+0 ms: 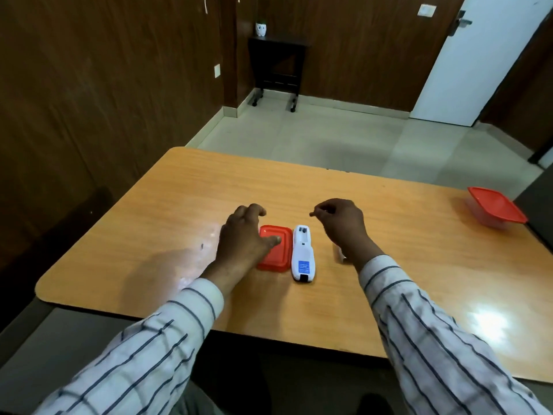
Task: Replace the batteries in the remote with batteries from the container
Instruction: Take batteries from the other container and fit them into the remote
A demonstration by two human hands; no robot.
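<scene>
A small container with a red lid (276, 256) sits on the wooden table (419, 265) in front of me. My left hand (244, 235) grips it from the left, with the thumb on the lid and the fingers curled over its far edge. Just right of it, a white remote (302, 256) lies face down with its battery bay uncovered at the far end. I cannot tell whether batteries are inside. My right hand (341, 226) hovers to the right of the remote, fingers curled together, nothing visible in them. A small white piece (338, 253) lies partly hidden under that wrist.
A second, larger container with a red lid (495, 209) stands near the table's far right edge. Beyond the table are a tiled floor, a small dark side table (276, 64) against the wood-panelled wall, and a white door (478, 55).
</scene>
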